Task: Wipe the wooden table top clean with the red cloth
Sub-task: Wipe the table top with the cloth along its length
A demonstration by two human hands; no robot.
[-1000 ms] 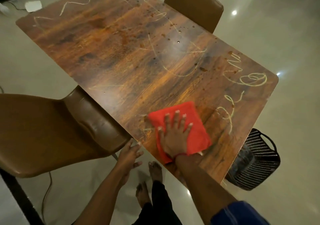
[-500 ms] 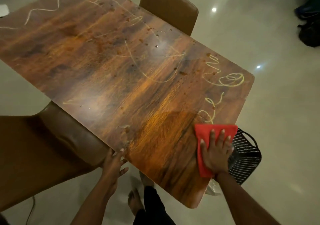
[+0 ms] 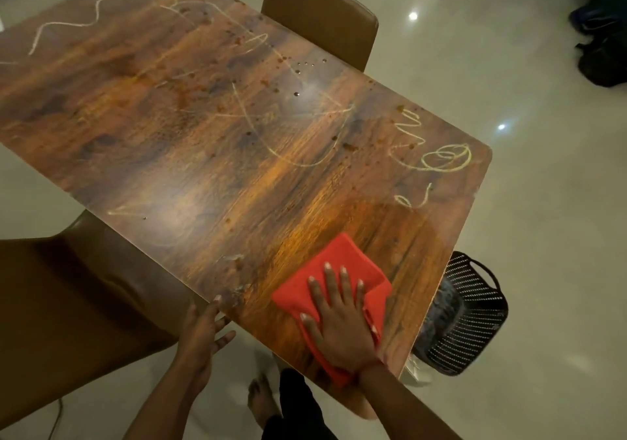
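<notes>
Change: half a second back the red cloth (image 3: 334,290) sat out at the right edge by the black basket (image 3: 475,317); now it has swept back inward, toward 9 o'clock.
Meaning: I'd say the near corner is nearly done, since it shines bare, while the rest has yet to be wiped.
Left hand (image 3: 203,332): at 7 o'clock, fingers loosely spread, tips seemingly touching the table edge, though the dim light makes it hard to be sure; it holds nothing.
Wooden table top (image 3: 203,154): yellow scribbles (image 3: 448,159) and brown spots remain from 10 to 2 o'clock.
Right hand (image 3: 341,324): at 5 o'clock, palm flat on the cloth, all 5 fingers splayed, pressing rather than gripping.
</notes>
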